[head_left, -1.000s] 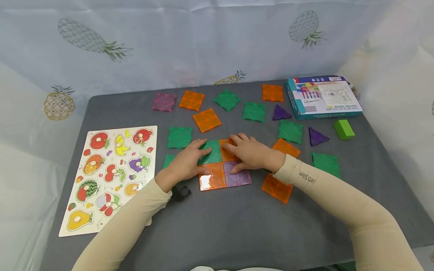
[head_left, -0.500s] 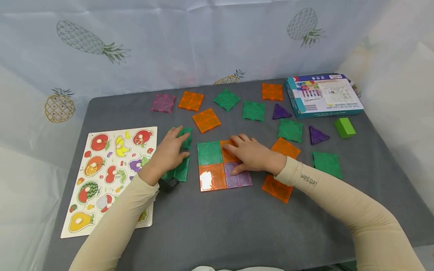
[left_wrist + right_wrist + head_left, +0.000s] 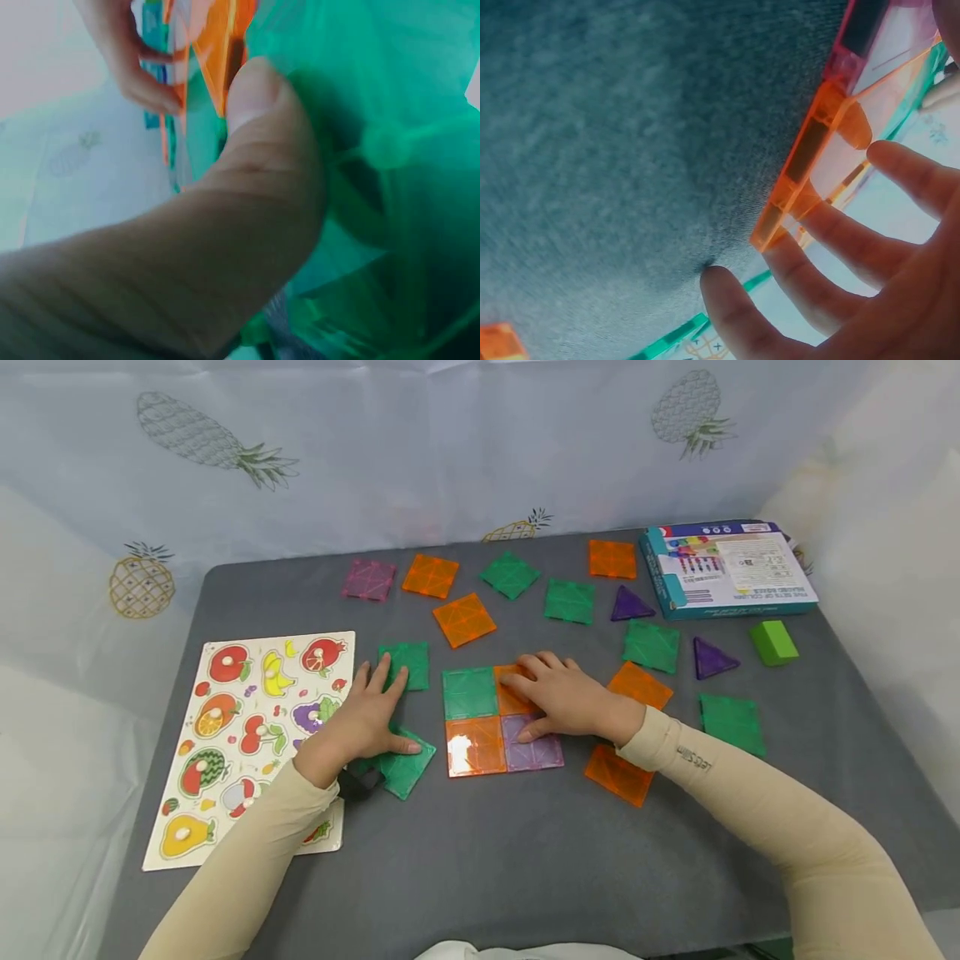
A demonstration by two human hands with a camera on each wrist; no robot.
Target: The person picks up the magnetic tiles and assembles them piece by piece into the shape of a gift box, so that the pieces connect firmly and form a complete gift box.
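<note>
My left hand (image 3: 360, 720), fingers spread, lies over green square tiles left of centre. Its fingertips reach the upper green tile (image 3: 414, 667). The thumb touches the lower green tile (image 3: 406, 767), which sits turned at an angle and is partly under the hand; the left wrist view shows this thumb (image 3: 259, 161) against green plastic. My right hand (image 3: 572, 697) rests on a two-by-two block of flat tiles, touching its orange tile (image 3: 508, 700) and purple tile (image 3: 542, 753). The block's left side has a green tile (image 3: 470, 693) above an orange tile (image 3: 476, 737).
A fruit peg puzzle board (image 3: 176, 727) lies at the left, partly under the left forearm. Several loose orange, green and purple tiles spread behind and right. At the back right sit a cardboard box (image 3: 750, 608) and a green block (image 3: 774, 643).
My left hand has left the block and moved left onto the green tiles there. The lower green tile has turned and shifted toward the near edge. My right hand stays on the block.
</note>
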